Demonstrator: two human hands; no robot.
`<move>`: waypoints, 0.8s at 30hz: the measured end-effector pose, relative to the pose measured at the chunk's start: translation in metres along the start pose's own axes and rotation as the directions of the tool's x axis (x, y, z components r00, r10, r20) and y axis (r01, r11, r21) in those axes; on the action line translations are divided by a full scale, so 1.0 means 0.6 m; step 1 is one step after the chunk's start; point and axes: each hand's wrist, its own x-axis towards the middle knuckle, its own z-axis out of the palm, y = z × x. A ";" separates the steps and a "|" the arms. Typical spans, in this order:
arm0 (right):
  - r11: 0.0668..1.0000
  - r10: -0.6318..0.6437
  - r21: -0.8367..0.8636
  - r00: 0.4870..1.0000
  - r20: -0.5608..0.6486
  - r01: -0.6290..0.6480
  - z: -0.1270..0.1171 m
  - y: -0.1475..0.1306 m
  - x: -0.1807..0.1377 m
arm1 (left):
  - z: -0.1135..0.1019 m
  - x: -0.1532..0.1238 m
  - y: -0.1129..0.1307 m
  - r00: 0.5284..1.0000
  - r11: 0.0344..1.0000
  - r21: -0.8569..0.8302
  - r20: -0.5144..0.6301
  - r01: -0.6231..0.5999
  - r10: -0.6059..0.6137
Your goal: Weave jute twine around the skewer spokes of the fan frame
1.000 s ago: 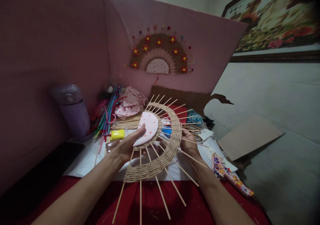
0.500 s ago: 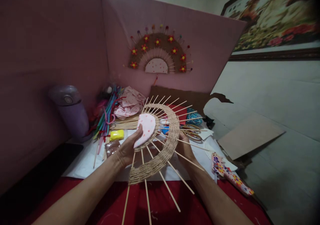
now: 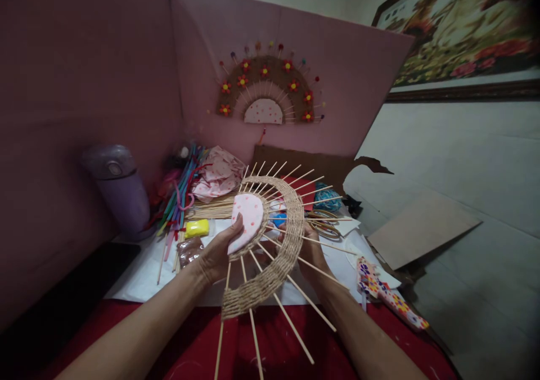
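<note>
The left hand point(image 3: 219, 251) pinches the fan point(image 3: 295, 222) near its flat edge, thumb on top. The fan's long side points away from the body; its round side overlaps the right hand point(image 3: 311, 250) (fingers mostly hidden, can't tell its grip).

The left hand point(image 3: 220, 251) holds a half-round woven piece point(image 3: 295, 225) by its dotted centre point(image 3: 250, 214), with the thumb point(image 3: 235, 229) on top. The right hand point(image 3: 313, 251) is behind its outer band point(image 3: 260, 291). A similar piece point(image 3: 276, 69) with red flowers point(image 3: 287, 65) is on the pink panel point(image 3: 350, 87).
</note>
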 end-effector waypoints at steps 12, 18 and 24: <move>0.999 -0.028 -0.042 0.995 0.099 0.032 0.000 0.002 -0.006 | -0.005 0.002 -0.010 0.993 0.994 0.108 -0.119 0.002 0.011; 0.992 -0.044 -0.111 0.991 0.130 0.058 -0.002 -0.003 -0.008 | -0.001 0.000 -0.012 0.992 0.993 0.122 -0.125 0.004 0.011; 0.995 -0.036 -0.086 0.993 0.111 0.046 -0.002 -0.001 -0.005 | 0.004 -0.002 -0.011 0.988 0.992 0.122 -0.155 0.014 0.005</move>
